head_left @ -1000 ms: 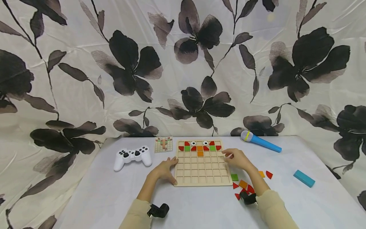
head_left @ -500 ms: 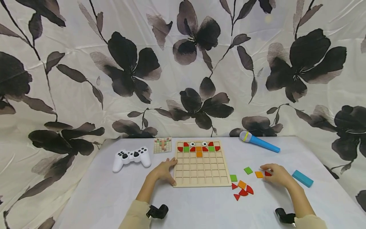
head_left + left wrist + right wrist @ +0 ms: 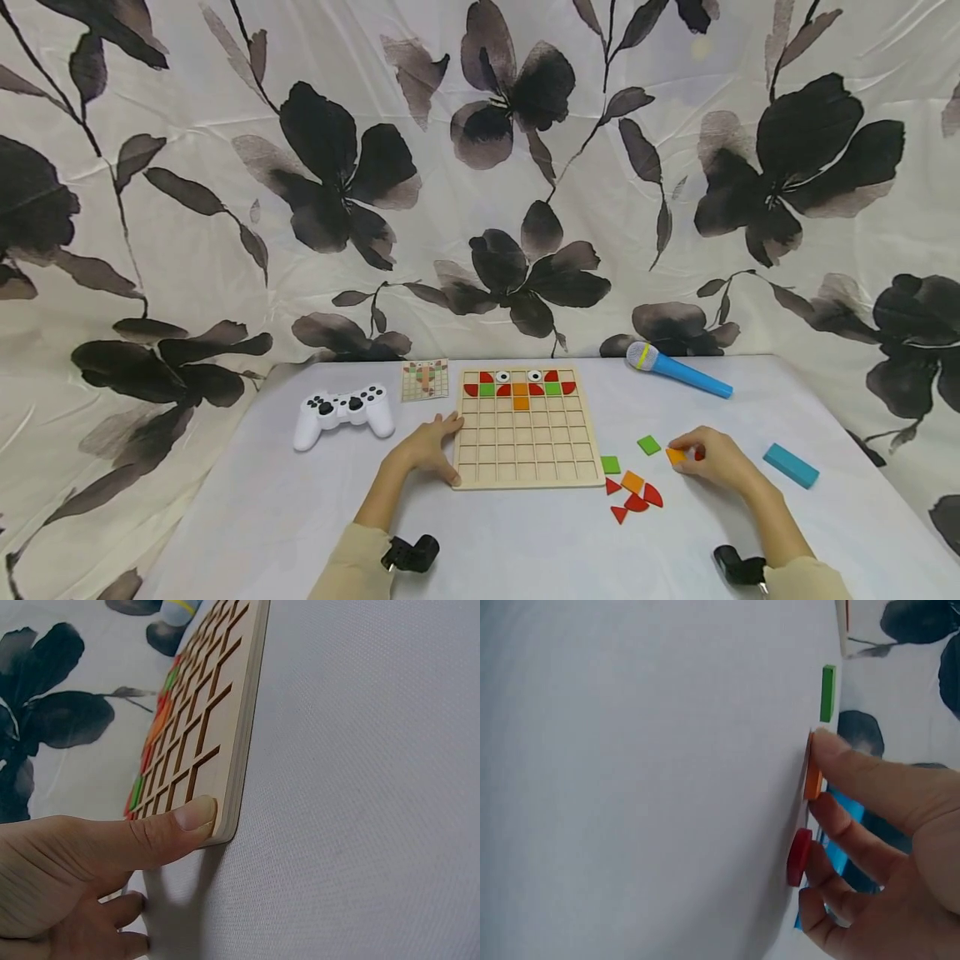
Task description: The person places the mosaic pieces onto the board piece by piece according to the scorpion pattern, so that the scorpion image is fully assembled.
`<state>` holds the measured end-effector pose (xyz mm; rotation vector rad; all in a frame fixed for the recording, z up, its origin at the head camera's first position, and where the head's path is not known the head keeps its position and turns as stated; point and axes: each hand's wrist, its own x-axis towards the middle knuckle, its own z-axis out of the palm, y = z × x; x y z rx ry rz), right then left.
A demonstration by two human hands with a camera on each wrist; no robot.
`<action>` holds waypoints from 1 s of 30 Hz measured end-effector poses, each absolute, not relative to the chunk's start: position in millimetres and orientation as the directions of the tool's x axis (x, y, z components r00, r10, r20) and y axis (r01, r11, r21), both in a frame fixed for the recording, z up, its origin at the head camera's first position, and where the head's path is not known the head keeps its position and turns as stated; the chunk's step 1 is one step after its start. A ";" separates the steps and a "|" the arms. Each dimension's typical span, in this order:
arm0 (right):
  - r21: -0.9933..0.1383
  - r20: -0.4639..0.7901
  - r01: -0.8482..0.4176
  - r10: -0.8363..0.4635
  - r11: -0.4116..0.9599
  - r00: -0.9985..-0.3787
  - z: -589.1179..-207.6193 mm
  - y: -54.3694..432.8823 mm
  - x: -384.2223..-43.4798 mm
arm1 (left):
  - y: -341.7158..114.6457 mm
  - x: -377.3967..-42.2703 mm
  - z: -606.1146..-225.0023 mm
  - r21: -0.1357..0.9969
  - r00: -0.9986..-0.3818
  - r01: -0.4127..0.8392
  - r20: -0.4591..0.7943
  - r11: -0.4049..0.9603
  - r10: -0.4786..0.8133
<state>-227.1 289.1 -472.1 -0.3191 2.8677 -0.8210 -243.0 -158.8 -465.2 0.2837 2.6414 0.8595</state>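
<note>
A wooden grid board [image 3: 525, 454] lies mid-table, its upper rows filled with red, green and orange pieces and two eye tiles. Along its left edge my left hand [image 3: 426, 446] is spread, the thumb [image 3: 196, 814] pressing the near corner. Right of the board, my right hand [image 3: 716, 458] pinches an orange square tile [image 3: 814, 776] between thumb and index finger, low over the table. Close by those fingers is a red piece [image 3: 799, 857], mostly covered by the hand in the head view. A green square tile [image 3: 649, 445] lies just left of the orange one.
Loose red pieces [image 3: 636, 502], another orange tile [image 3: 632, 482] and a second green tile [image 3: 611, 465] lie beside the board. Around are a pattern card [image 3: 425, 381], a white game controller [image 3: 345, 413], a blue toy microphone [image 3: 690, 375] and a teal block [image 3: 791, 465].
My right hand went from the board's right edge out to the loose pieces, then slightly left onto the orange tile. A green tile it had covered now shows. My left hand stays at the board.
</note>
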 end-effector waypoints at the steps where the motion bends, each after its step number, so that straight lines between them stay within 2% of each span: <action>1: -0.539 -0.088 -0.153 -0.236 0.828 -0.968 -471.4 287.8 -227.9 | -158.6 -243.1 -465.2 0.603 -0.919 0.082 -0.263 0.794 0.294; 8: -0.554 -0.161 -0.073 -0.193 0.829 -0.968 -464.7 284.6 -233.7 | -158.4 -243.0 -464.4 0.610 -0.918 0.083 -0.262 0.788 0.298; 13: -0.604 -0.043 -0.156 -0.227 0.782 -0.973 -460.2 275.8 -239.7 | -159.1 -242.4 -463.4 0.608 -0.918 0.072 -0.270 0.791 0.291; 18: -0.675 0.093 -0.263 -0.275 0.689 -0.957 -455.9 244.4 -250.7 | -160.5 -242.8 -465.2 0.611 -0.918 0.085 -0.258 0.787 0.299; 25: -0.758 0.175 -0.355 -0.354 0.547 -0.919 -458.7 174.1 -271.8 | -161.3 -243.5 -467.2 0.604 -0.919 0.098 -0.250 0.791 0.305; 30: -0.768 0.202 -0.398 -0.400 0.502 -0.894 -465.0 131.5 -286.2 | -161.2 -243.4 -467.0 0.605 -0.919 0.085 -0.259 0.792 0.297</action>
